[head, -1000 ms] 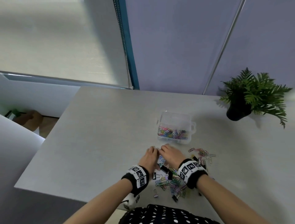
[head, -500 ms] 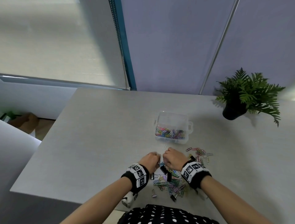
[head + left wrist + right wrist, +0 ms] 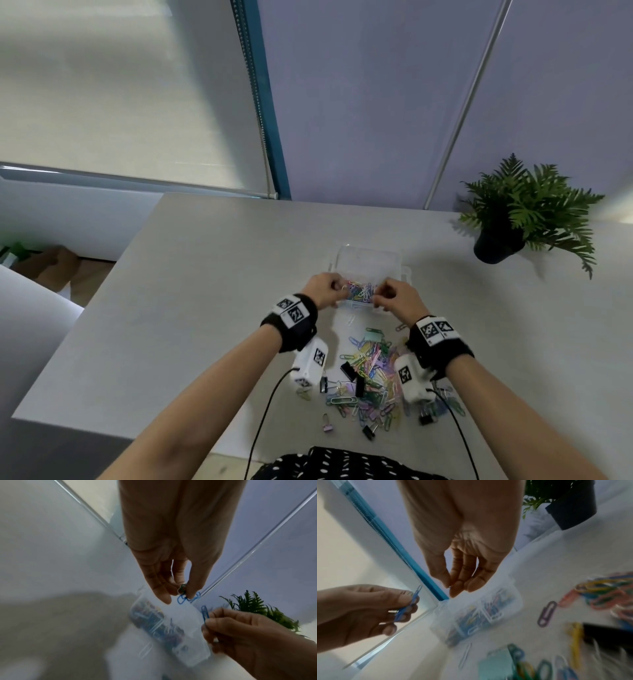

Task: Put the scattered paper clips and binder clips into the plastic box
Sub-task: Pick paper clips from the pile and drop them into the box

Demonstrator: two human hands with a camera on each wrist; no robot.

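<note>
The clear plastic box (image 3: pixel 368 258) stands mid-table with coloured paper clips in its near compartment. Both my hands hover over its near edge. My left hand (image 3: pixel 334 287) pinches a few blue paper clips (image 3: pixel 184 597) between thumb and fingers (image 3: pixel 163 596) above the box (image 3: pixel 188 616). My right hand (image 3: pixel 383 298) pinches one blue paper clip (image 3: pixel 205 613); in the right wrist view its fingertips (image 3: pixel 453 592) are pressed together over the box (image 3: pixel 510 592). A heap of paper clips (image 3: pixel 373 377) and binder clips (image 3: pixel 347 370) lies near me.
A potted fern (image 3: pixel 513 219) stands at the far right of the table (image 3: pixel 205 308). A white paper clip (image 3: pixel 350 320) lies just before the box. A mint binder clip (image 3: pixel 373 334) tops the heap. The table's left and near edges are close.
Both hands have risen from the heap and moved forward to the box's near edge, each carrying blue paper clips picked from the pile.
</note>
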